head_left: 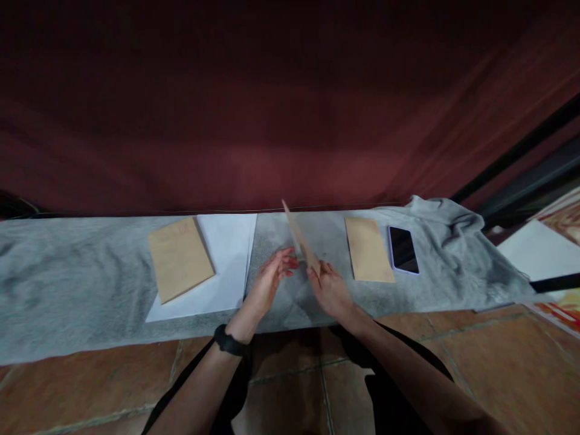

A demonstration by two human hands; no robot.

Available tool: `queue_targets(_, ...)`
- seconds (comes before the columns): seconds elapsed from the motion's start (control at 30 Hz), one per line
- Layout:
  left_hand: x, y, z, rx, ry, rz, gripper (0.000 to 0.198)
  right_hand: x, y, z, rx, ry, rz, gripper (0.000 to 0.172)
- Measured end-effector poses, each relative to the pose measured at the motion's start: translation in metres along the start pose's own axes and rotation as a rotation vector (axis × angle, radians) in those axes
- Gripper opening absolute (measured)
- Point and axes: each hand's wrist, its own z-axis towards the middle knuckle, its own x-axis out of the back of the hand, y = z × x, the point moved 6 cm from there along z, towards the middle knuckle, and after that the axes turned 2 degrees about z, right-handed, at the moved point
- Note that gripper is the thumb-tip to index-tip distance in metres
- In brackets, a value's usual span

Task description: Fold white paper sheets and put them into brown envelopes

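In the head view, my right hand [331,291] grips the lower end of a brown paper envelope [301,237], thumb on the near side. The envelope stands tilted on edge above the grey cloth, seen almost side-on, with a pale strip along its left side. My left hand [274,269] is just left of it, fingers slightly curled and apart, holding nothing that I can see. Whether its fingertips touch the pale strip is unclear. A flat brown envelope [370,250] lies to the right of my right hand.
More brown envelopes, seemingly a small stack [180,258], lie on white paper sheets [229,266] at left. A phone [403,249] in a purple case lies at right. The grey cloth [86,278] bunches up at its right end. A dark red curtain [272,121] hangs behind.
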Motion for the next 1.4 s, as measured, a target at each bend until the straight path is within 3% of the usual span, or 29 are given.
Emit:
queue_targets(0.13,0.01,-0.005,0.006,-0.008,0.202,0.062,0.054,-0.016,0.007,0.0,-0.199,-0.207,0.645,0.073)
queue_targets(0.3,0.002,-0.03,0.012,0.16,0.092,-0.039,0.065,-0.048,0.008,-0.02,-0.365,-0.527,1.078,0.067)
queue_targets(0.43,0.01,-0.031,0.018,0.148,0.147,-0.019,0.075,-0.049,0.015,-0.026,-0.493,-0.582,1.13,0.056)
queue_targets(0.67,0.025,-0.037,0.025,0.154,0.14,0.201,0.081,-0.029,0.032,-0.022,-0.629,-0.374,1.099,0.022)
queue_targets(0.73,0.031,-0.033,0.029,0.098,0.189,0.385,0.074,-0.029,0.031,-0.025,-0.677,-0.409,1.098,0.026)
queue_targets(0.83,0.028,-0.011,0.036,-0.196,0.281,0.806,0.054,-0.034,0.026,-0.03,-0.704,-0.485,1.133,0.04)
queue_targets(0.93,0.001,-0.005,0.044,-0.438,0.089,1.144,0.047,-0.041,0.02,-0.035,-0.699,-0.551,1.173,0.052)
queue_targets(1.0,-0.013,-0.017,0.051,-0.426,-0.08,1.314,0.049,-0.046,0.018,-0.039,-0.686,-0.587,1.18,0.055)
queue_targets(1.07,-0.017,-0.027,0.058,-0.372,-0.12,1.44,0.053,-0.05,0.017,-0.042,-0.665,-0.612,1.177,0.057)
queue_targets(1.3,-0.002,-0.029,0.075,-0.369,0.09,1.579,0.064,-0.053,0.023,-0.043,-0.661,-0.648,1.14,0.054)
queue_targets(1.4,-0.001,-0.031,0.073,-0.368,0.072,1.596,0.065,-0.054,0.025,-0.044,-0.687,-0.742,1.148,0.056)
